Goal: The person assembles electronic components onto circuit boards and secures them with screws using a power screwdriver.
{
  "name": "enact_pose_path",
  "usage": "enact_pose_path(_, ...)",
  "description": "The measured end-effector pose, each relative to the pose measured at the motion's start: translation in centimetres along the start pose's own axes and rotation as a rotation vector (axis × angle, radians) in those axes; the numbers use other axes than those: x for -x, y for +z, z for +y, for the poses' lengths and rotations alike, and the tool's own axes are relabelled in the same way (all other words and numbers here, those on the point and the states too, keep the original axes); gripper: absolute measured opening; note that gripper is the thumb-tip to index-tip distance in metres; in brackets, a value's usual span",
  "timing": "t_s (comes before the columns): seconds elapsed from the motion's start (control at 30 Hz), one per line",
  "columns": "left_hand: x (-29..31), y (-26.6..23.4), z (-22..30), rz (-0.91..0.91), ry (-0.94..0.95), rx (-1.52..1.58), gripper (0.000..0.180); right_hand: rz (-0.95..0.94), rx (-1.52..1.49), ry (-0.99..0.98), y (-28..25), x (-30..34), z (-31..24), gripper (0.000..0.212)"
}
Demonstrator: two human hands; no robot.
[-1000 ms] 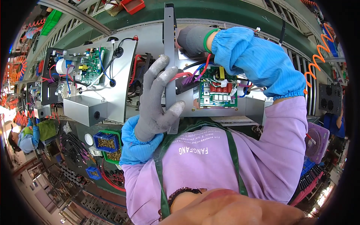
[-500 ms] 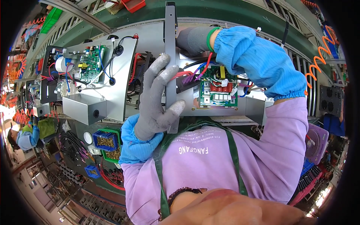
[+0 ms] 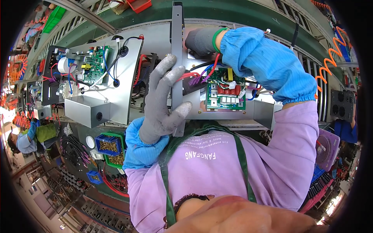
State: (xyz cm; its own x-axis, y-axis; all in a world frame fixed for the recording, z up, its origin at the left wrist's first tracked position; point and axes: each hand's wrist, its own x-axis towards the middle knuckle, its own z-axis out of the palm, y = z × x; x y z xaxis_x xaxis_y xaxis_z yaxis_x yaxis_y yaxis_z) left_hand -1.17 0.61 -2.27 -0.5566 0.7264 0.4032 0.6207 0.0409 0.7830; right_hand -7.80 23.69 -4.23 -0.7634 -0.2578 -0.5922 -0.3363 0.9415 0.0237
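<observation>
A long grey metal panel (image 3: 177, 46) stands on edge across the open chassis, its narrow flange with small holes facing up. My left hand (image 3: 161, 103), in a grey glove with whitened fingertips, holds it from the left side, fingers stretched along it and thumb over the flange. Just right of the panel's far part, my gloved right hand (image 3: 202, 42) is curled down low; its fingertips and whatever they hold are hidden. Under my right forearm lies a green circuit board (image 3: 225, 91) with red components. Red and purple wires (image 3: 198, 79) run beside the panel.
Left of me sits another chassis plate (image 3: 126, 81) with a circuit board and a metal box (image 3: 87, 110). Blue bins (image 3: 108, 145) of brass fasteners stand lower left. An orange coiled hose (image 3: 330, 62) hangs at right. Another person (image 3: 26, 140) works at far left.
My right hand has shifted slightly right, away from the panel. The panel and my left hand have barely moved. The person at far left has changed posture.
</observation>
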Motion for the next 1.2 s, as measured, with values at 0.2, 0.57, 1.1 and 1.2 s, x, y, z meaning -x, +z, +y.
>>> enact_pose_path(0.2, -0.2, 0.2, 0.4, -0.015, 0.001, 0.019, 0.07, 0.068, -0.341, 0.086, 5.3, -5.4, 2.5, 0.022)
enact_pose_path(0.57, 3.8, 0.3, -0.5, 0.266, -0.013, 0.143, 0.049, 0.568, 0.238, 0.205, -2.3, 8.2, 2.2, 0.034)
enact_pose_path(1.1, 37.3, -0.9, -8.7, 0.867, -1.291, -0.482, 0.024, 0.242, -0.301, -0.5, -5.7, 11.9, -13.1, 0.039)
enact_pose_path(1.2, 47.0, -0.9, -9.2, 0.84, -1.932, -0.763, 0.037, 0.241, -0.321, -0.489, -5.5, 11.6, -13.2, 0.039)
